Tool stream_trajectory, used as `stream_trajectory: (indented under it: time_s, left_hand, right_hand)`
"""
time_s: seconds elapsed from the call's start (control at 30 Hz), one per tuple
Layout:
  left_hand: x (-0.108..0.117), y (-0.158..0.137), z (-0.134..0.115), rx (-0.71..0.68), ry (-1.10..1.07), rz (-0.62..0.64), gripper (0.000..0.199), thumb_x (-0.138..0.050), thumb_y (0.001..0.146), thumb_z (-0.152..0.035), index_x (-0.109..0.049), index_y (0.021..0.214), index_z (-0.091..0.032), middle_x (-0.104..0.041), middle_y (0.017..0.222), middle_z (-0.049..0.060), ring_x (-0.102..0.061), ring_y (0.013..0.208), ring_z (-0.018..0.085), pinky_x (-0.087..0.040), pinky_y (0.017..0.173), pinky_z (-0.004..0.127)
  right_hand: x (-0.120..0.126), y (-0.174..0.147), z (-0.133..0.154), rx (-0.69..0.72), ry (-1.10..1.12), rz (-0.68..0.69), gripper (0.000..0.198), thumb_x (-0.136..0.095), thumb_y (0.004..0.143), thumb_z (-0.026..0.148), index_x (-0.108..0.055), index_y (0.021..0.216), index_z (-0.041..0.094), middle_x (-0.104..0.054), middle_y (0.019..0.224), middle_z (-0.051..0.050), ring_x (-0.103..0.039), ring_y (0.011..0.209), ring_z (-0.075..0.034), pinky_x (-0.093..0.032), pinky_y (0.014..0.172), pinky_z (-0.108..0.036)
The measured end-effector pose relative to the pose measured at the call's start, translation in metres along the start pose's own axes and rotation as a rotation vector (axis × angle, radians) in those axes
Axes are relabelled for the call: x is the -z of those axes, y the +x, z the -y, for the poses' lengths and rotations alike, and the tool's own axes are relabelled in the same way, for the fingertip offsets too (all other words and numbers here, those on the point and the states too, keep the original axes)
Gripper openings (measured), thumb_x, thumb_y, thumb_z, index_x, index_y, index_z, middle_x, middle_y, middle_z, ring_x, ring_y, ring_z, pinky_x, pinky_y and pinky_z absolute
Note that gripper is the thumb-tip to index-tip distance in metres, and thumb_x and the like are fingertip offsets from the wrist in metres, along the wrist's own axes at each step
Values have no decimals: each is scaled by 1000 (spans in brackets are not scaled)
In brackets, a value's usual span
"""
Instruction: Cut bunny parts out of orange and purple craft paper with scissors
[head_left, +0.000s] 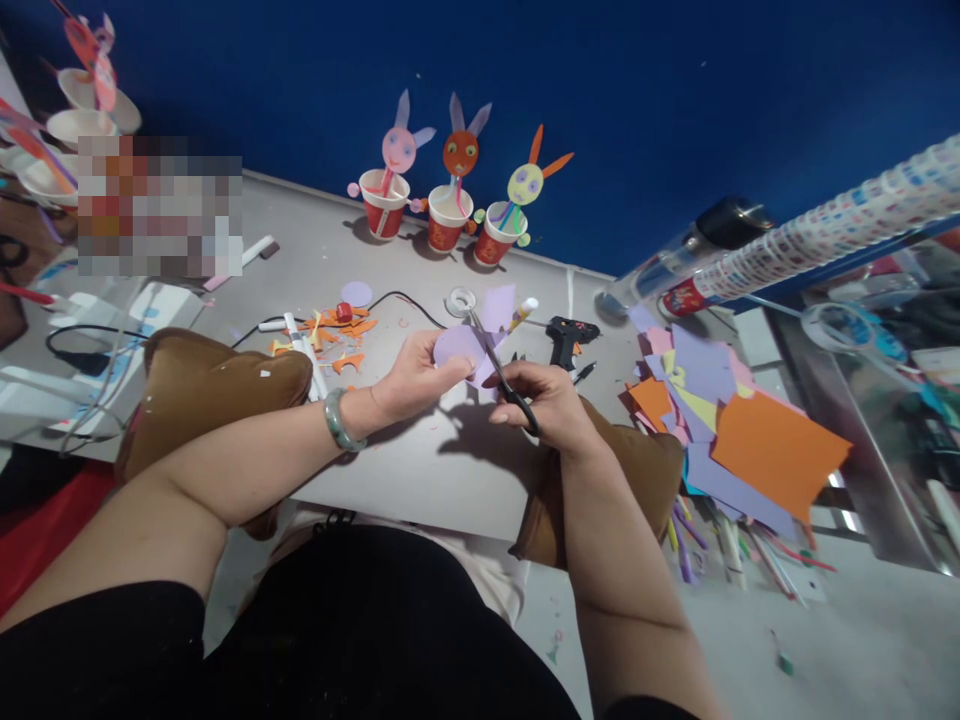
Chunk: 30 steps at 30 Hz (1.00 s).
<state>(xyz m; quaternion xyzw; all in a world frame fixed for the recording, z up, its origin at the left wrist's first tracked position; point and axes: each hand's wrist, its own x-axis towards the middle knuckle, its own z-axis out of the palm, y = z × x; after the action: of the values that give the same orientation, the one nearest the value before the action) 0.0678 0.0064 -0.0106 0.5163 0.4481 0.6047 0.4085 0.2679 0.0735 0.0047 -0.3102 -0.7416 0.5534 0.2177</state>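
Between thumb and fingers, my left hand [420,380] pinches a piece of purple paper [454,348] with a rounded outline. A green bangle is on that wrist. My right hand [551,400] grips black-handled scissors [501,372], whose blades point up and away across the purple paper's right side. A corner of purple paper [499,305] stands up beyond the blades; whether it is still joined to the held piece I cannot tell. Behind my hands lie a roll of tape [460,301] and a purple paper disc [356,293].
Three red cups [450,232] with paper rabbit figures stand along the blue wall. A glue gun [568,338] lies right of my hands. Orange scraps [345,340] lie to the left. Coloured paper [776,450] is piled at right, below a long stack of cups [825,225]. Brown cushions [214,385] flank my arms.
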Motion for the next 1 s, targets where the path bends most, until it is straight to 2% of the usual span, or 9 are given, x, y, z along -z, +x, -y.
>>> stream_trajectory:
  time_s: [0.3, 0.47, 0.77, 1.0]
  left_hand:
    - [-1, -1, -3, 22, 16, -20, 21, -62, 75, -26, -50, 60, -18, -45, 59, -2, -39, 56, 9, -35, 50, 23]
    - [-1, 0, -6, -7, -4, -18, 18, -61, 75, -25, -53, 60, -18, -44, 58, -2, -38, 54, 9, -35, 49, 23]
    - [-1, -1, -7, -33, -18, -12, 16, -59, 76, -26, -60, 63, -18, -58, 61, 1, -51, 58, 11, -43, 52, 24]
    - [-1, 0, -9, -16, -28, -6, 17, -60, 76, -29, -58, 63, -18, -55, 60, 0, -48, 57, 10, -42, 50, 22]
  right_hand:
    - [0, -1, 0, -23, 43, 4, 58, -96, 54, 63, -71, 80, 17, -51, 54, 5, -44, 48, -9, -34, 45, -23]
    - [0, -1, 1, -21, 48, 5, 57, -96, 54, 62, -71, 80, 17, -51, 54, 5, -44, 46, -8, -34, 43, -23]
    - [1, -1, 2, -20, 49, 12, 54, -97, 54, 59, -72, 79, 18, -51, 51, 6, -44, 47, -9, -34, 44, -23]
    - [2, -1, 1, -24, 53, 13, 55, -97, 53, 60, -72, 78, 19, -50, 51, 6, -43, 47, -9, -33, 44, -23]
